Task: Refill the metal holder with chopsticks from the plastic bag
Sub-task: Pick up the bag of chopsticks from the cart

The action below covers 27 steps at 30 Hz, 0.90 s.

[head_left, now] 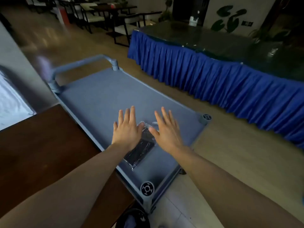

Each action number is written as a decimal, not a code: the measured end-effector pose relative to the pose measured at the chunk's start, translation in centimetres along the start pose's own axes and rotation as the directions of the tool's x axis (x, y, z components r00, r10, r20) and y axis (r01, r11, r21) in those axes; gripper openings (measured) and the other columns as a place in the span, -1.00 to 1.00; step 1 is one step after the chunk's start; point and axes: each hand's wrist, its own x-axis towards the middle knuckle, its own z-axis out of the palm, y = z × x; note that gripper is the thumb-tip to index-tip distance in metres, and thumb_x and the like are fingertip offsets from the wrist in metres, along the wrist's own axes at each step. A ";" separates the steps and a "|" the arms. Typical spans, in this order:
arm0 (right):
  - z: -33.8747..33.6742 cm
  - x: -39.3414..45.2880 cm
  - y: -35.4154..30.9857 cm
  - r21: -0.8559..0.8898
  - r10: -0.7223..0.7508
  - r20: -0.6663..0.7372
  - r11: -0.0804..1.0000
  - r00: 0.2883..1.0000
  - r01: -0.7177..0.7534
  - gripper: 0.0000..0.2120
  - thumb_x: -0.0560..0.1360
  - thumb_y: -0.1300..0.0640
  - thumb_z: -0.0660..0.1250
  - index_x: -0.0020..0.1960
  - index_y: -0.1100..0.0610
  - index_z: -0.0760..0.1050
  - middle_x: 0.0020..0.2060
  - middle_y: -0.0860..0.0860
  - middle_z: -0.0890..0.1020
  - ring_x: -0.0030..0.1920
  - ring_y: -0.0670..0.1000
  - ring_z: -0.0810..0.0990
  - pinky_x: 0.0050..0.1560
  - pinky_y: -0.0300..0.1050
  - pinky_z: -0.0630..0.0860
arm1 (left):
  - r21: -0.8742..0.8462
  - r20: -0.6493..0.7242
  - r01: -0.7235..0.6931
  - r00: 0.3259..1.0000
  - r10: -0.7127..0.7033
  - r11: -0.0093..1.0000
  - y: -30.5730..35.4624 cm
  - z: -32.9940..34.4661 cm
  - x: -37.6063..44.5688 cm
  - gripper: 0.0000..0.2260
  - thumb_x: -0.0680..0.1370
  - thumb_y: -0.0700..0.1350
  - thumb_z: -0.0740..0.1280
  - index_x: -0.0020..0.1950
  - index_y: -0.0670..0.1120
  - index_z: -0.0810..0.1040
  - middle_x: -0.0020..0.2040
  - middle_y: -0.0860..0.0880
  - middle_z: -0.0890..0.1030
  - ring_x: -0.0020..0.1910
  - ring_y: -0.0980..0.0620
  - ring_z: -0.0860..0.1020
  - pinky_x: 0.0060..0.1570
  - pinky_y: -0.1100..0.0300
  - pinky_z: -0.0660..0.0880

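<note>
A clear plastic bag of black chopsticks (pixel 139 151) lies flat on the grey top shelf of a service cart (pixel 102 96), near its front end. My left hand (pixel 127 130) is spread with straight fingers over the bag's left side. My right hand (pixel 166 129) is spread the same way to the bag's right, its thumb near the bag's far end. Whether either palm touches the bag is not clear. Part of the bag's far end is hidden under my hands. No metal holder shows in the head view.
A dark wooden table (pixel 37 145) abuts the cart's left side. To the right stands a long table with a blue pleated skirt (pixel 213 79) across a strip of wooden floor. Dining chairs and tables (pixel 115 18) stand at the back. The cart's handle (pixel 79 65) is at its far end.
</note>
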 end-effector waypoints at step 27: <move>9.2 -0.3 5.6 0.136 -0.048 0.309 0.991 0.950 0.005 -0.53 0.68 -0.12 0.11 0.43 0.17 0.39 0.60 0.08 0.18 0.61 0.13 0.05 0.50 0.12 0.27 | 0.188 0.332 0.384 0.841 -0.426 0.904 -0.7 7.8 5.1 -0.68 0.65 0.08 0.12 0.23 -0.14 0.37 0.30 -0.18 0.50 0.31 -0.23 0.46 0.23 -0.20 0.38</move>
